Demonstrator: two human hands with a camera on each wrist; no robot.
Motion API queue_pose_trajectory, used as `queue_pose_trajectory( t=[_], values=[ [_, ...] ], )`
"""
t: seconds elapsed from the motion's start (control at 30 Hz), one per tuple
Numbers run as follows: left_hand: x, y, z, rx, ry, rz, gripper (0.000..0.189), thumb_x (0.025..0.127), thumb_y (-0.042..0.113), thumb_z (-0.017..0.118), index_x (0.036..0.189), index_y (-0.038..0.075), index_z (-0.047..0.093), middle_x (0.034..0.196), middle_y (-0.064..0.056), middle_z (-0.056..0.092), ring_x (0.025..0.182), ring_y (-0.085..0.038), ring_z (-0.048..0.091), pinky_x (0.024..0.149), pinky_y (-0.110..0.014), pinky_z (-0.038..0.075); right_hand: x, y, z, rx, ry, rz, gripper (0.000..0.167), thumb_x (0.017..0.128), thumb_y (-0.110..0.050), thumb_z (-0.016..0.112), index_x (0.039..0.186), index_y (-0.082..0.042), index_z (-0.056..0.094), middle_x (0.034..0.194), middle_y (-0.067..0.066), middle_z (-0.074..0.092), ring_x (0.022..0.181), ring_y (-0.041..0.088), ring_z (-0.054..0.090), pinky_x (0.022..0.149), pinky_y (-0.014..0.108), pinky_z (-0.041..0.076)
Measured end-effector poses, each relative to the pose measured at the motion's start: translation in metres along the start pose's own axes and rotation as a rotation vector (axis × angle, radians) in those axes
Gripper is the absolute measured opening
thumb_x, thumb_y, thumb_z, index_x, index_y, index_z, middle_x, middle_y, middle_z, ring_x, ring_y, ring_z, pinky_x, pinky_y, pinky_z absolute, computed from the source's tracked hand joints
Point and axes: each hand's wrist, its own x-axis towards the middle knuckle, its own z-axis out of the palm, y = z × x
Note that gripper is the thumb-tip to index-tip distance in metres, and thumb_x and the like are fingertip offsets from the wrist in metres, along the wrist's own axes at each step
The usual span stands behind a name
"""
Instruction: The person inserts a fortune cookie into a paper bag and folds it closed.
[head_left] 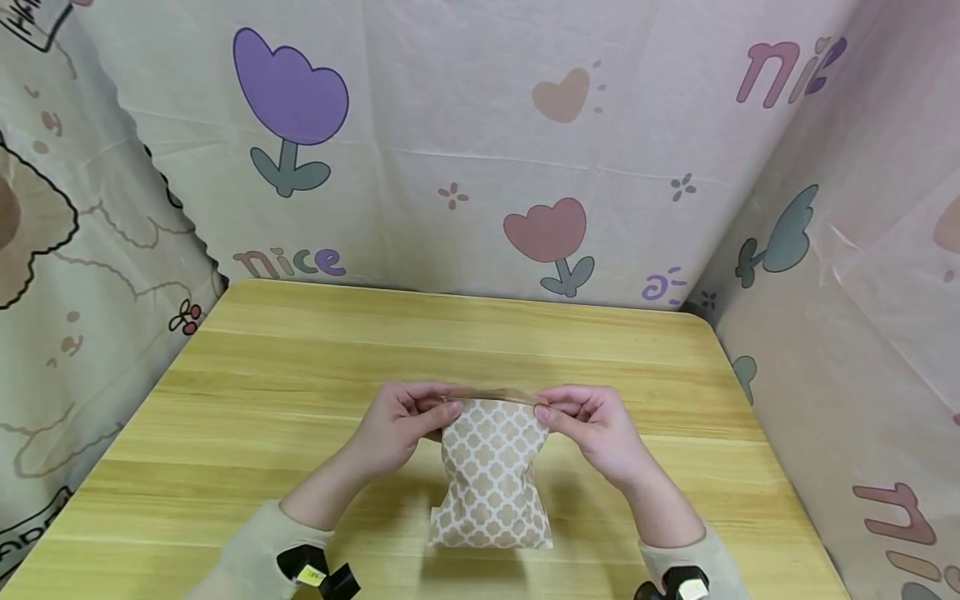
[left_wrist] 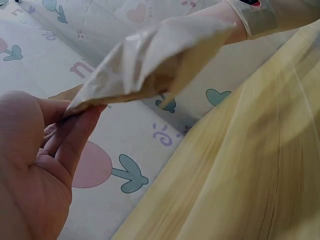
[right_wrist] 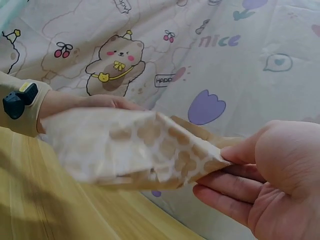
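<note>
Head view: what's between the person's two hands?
A quatrefoil-patterned paper bag spans the gap between the left hand and right hand, which pinch its top corners; the head view shows this.

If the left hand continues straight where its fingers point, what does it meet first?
The bag, whose top corner the left hand pinches; beyond it, probably the right hand, though depth is unclear.
</note>
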Motion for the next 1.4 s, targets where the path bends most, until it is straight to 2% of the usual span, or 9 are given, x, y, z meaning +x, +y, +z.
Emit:
queue_pose_trajectory(
  t=[0.23,0.4,0.53,0.73,0.83,1.03,1.13,1.27,1.4],
  values=[
    [-0.0003,-0.0011,0.0005,0.011,0.018,0.015,0.028,0.100,-0.004,0.068,0.127,-0.011,0.069,0.096,-0.020,0.074,0.079,-0.017,0.072,0.070,-0.035,0.066,-0.0011,0.0043,0.0028,0.034,-0.001,-0.037,0.026,0.093,0.008,0.073,0.117,0.017,0.068,0.094,0.002,0.079,0.080,0.010,0.071,0.072,0.026,0.062],
    [-0.0007,0.0000,0.0014,0.053,0.027,0.024,0.027,0.098,-0.005,0.070,0.124,-0.010,0.070,0.097,-0.020,0.074,0.077,-0.016,0.072,0.069,-0.035,0.066,-0.0021,0.0062,0.0038,0.036,-0.016,-0.110,0.026,0.089,0.012,0.076,0.114,0.013,0.071,0.091,0.010,0.078,0.077,0.013,0.073,0.068,0.028,0.063],
    [-0.0013,0.0008,0.0007,0.072,0.026,0.012,0.025,0.099,-0.003,0.071,0.124,-0.008,0.072,0.096,-0.018,0.075,0.078,-0.018,0.073,0.070,-0.038,0.066,-0.0029,0.0057,0.0034,-0.011,-0.005,-0.165,0.022,0.088,0.015,0.076,0.109,0.011,0.073,0.090,0.014,0.078,0.074,0.013,0.072,0.062,0.028,0.062],
    [-0.0034,0.0011,-0.0031,0.024,-0.025,0.026,0.025,0.099,-0.008,0.068,0.124,-0.012,0.070,0.097,-0.022,0.075,0.083,-0.020,0.076,0.071,-0.042,0.066,-0.0061,0.0031,-0.0001,-0.087,0.030,-0.127,0.020,0.088,0.013,0.077,0.108,0.007,0.076,0.084,0.009,0.077,0.065,0.012,0.066,0.053,0.024,0.054],
    [-0.0045,0.0006,-0.0050,0.009,-0.044,0.041,0.026,0.099,-0.009,0.068,0.124,-0.014,0.068,0.098,-0.023,0.075,0.083,-0.019,0.076,0.070,-0.041,0.066,-0.0069,0.0031,-0.0016,-0.085,0.011,-0.124,0.020,0.089,0.012,0.077,0.108,0.007,0.076,0.084,0.009,0.077,0.065,0.013,0.066,0.054,0.023,0.054],
    [-0.0058,0.0000,-0.0073,0.012,-0.056,0.070,0.027,0.098,-0.009,0.069,0.124,-0.015,0.068,0.097,-0.024,0.075,0.082,-0.016,0.075,0.070,-0.039,0.066,-0.0070,0.0044,-0.0030,-0.011,-0.049,-0.155,0.021,0.089,0.016,0.073,0.110,0.012,0.073,0.094,0.013,0.079,0.077,0.015,0.074,0.066,0.030,0.063],
    [-0.0063,-0.0003,-0.0075,0.028,-0.056,0.087,0.028,0.096,-0.010,0.070,0.123,-0.015,0.068,0.095,-0.023,0.075,0.080,-0.015,0.075,0.070,-0.038,0.066,-0.0076,0.0036,-0.0023,0.010,-0.061,-0.142,0.021,0.088,0.016,0.074,0.109,0.013,0.073,0.097,0.014,0.079,0.081,0.017,0.076,0.070,0.033,0.065],
    [-0.0072,0.0004,-0.0079,0.031,-0.061,0.089,0.026,0.097,-0.010,0.069,0.122,-0.016,0.068,0.095,-0.023,0.075,0.081,-0.016,0.075,0.069,-0.039,0.066,-0.0083,0.0017,-0.0013,-0.013,-0.047,-0.132,0.019,0.088,0.015,0.075,0.107,0.010,0.074,0.094,0.010,0.079,0.078,0.015,0.074,0.067,0.030,0.064],
    [-0.0077,0.0004,-0.0084,0.014,-0.080,0.093,0.024,0.099,-0.010,0.066,0.122,-0.017,0.067,0.098,-0.025,0.075,0.083,-0.018,0.076,0.068,-0.041,0.066,-0.0082,0.0009,-0.0017,-0.033,-0.045,-0.167,0.019,0.089,0.015,0.075,0.107,0.009,0.075,0.092,0.008,0.078,0.074,0.014,0.072,0.063,0.027,0.062]
  ],
)
